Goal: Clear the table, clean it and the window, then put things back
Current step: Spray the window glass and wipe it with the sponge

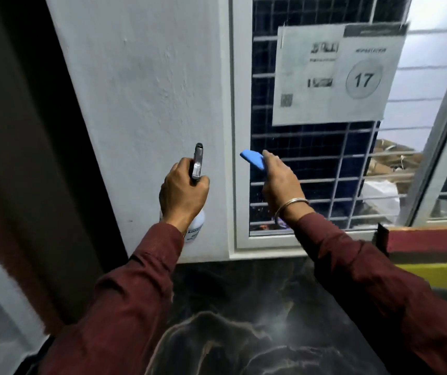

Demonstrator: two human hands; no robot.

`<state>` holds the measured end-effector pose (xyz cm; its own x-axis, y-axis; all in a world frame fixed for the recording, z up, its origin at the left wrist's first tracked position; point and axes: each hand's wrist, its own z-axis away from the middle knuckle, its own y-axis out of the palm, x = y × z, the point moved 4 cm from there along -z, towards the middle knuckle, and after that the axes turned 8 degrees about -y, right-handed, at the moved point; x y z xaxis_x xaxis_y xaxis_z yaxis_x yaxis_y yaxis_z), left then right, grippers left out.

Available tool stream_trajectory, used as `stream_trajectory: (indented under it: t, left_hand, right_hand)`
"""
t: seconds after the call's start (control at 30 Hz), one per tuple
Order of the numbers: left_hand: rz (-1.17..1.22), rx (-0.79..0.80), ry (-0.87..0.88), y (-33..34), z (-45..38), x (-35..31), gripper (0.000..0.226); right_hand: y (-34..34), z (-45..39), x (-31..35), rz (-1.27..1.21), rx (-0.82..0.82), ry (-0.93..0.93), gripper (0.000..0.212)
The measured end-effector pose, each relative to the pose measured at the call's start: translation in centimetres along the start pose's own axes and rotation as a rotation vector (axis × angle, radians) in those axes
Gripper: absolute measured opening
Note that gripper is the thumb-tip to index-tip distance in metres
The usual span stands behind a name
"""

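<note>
Curled fingers of the left hand [183, 192] wrap the neck of a spray bottle [196, 226], its grey trigger head [198, 163] standing upright above the knuckles, in front of the painted wall [141, 104] beside the window. Right hand [278, 180] pinches a blue sponge [253, 161] between fingertips and thumb, a metal bangle [291, 207] at the wrist; sponge sits at the left edge of the window pane [311, 163], touching or just off the glass, cannot tell which.

Nearest: dark marbled table [244, 320] below both maroon sleeves; what shows of it is bare. Farther: white window frame [241, 131], then the pane with a metal grille [338, 185] behind it and a paper notice [336, 74] marked 17 stuck higher up.

Judgement: window-cleaning step in hand, table appears cleared. To do it well: aim nozzle at the glass, not the wall; wipe flat-faced in overlapping passes, top down; skirt the paper so it stays dry; finish along the lower frame where specks show.
</note>
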<state>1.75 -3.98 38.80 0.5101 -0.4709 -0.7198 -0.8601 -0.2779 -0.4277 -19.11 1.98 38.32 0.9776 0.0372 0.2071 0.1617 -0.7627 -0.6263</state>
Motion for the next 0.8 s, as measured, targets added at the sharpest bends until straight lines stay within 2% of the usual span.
stream_trajectory:
  t: [0.2,0.47,0.8]
  left_hand:
    - [0.005,-0.098,0.074,1.1,-2.8,-7.5,0.01]
    - [0.01,-0.182,0.131,2.5,-4.7,-13.9,0.005]
    - [0.222,-0.178,-0.001,2.5,-5.1,-15.0,0.017]
  right_hand:
    - [-5.1,-5.5,-2.7,0.119,-0.054,-0.099,0.061]
    - [-10.5,-10.0,-5.2,0.235,-0.122,-0.16,0.071]
    - [-12.1,-10.8,-5.4,0.218,-0.219,-0.181,0.067]
